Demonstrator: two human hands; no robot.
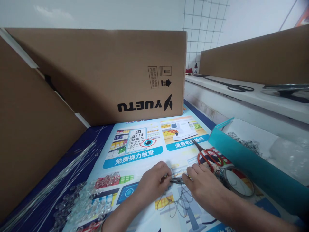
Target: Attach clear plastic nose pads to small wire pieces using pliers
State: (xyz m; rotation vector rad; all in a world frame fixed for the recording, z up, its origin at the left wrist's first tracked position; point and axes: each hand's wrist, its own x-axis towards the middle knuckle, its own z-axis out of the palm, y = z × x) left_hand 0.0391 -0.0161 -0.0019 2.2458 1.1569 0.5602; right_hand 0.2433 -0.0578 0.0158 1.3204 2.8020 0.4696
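Observation:
My left hand (154,182) and my right hand (201,185) meet low in the centre of the head view. Both pinch a small piece of thin wire work (177,180) between their fingertips. Loops of tangled wire (177,201) hang from it and lie on the printed poster (137,151) under my hands. Red-handled scissors (208,154) lie just beyond my right hand. A coil of wire (238,182) rests to the right of that hand. A heap of clear beads (82,201) lies left of my left hand.
A large cardboard box (101,74) marked YUETU stands behind the poster. A cardboard panel (29,129) stands at left, with long thin rods (55,180) beside it. A teal-edged tray (246,161) holds wire at right. Black scissors (231,86) lie on a white ledge.

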